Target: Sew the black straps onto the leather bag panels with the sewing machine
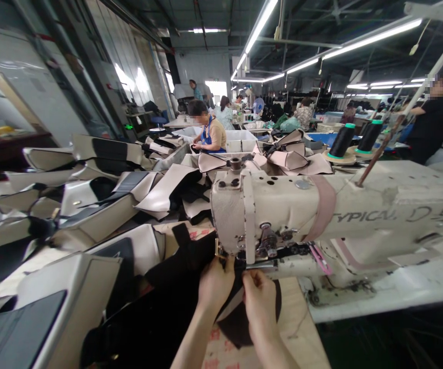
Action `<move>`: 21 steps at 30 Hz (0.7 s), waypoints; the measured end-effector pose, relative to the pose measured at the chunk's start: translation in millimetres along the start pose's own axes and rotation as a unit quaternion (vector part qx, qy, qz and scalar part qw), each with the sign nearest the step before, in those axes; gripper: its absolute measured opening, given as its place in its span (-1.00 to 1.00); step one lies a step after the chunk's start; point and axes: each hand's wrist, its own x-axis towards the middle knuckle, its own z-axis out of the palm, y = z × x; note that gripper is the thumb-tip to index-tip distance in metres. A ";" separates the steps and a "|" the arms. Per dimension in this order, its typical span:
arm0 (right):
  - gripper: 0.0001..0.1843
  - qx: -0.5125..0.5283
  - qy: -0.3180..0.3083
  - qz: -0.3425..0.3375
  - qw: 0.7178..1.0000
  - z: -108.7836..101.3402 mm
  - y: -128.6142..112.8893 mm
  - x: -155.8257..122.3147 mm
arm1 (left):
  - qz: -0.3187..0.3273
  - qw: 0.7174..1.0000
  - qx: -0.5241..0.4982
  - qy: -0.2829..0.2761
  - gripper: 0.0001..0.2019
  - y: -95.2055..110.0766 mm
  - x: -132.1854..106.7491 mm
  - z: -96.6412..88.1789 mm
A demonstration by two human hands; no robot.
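Holding dark brown cloth [237, 328] at the sewing machine [279, 205]

The right hand [259, 294] pinches the dark brown cloth between thumb and fingers, close below the machine's arm. The left hand [217, 284] curls in just beside the needle end; its fingertips are partly hidden, so I cannot tell whether it grips or only presses. The dark brown cloth runs under and between both hands, its lower part draped over a pale wooden board [302, 320].

As far as can be judged, this piece is midway: it sits at the machine, not set aside. How much of its edge is stitched does not show.

Beyond, on the left, lies a crowd of beige-and-black covers [98, 223], already formed into shaped pieces; whether they are finished is unclear. Two black thread cones [342, 141] stand behind the machine. Farther back, a person in a blue apron [216, 134] sits bent over handwork, and a blue fan [258, 105] stands beyond.
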 end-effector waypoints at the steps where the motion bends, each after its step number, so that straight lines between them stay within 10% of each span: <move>1: -0.65 0.001 0.002 0.002 1.000 0.6 0.4 -1.2 | 0.000 1.000 -0.002 -0.001 -0.71 -0.5 0.4 0.5; 12: -0.56 -0.012 -0.059 0.000 0.998 -26.9 -4.0 -1.4 | 0.008 1.000 -0.018 0.014 -0.72 -1.1 4.2 1.5; 15: -0.57 -0.070 -0.071 -0.012 0.995 -77.2 -10.0 -1.5 | 0.010 1.000 -0.020 0.013 -0.73 -0.4 7.0 1.4; 18: -0.56 -0.191 0.044 -0.110 0.974 -147.5 -21.4 5.7 | 0.004 1.000 -0.019 0.011 -0.72 0.0 10.4 2.0; 21: -0.57 -0.324 0.236 -0.288 0.870 -217.8 -35.9 22.2 | 0.005 1.000 -0.021 0.010 -0.71 -0.6 12.6 2.4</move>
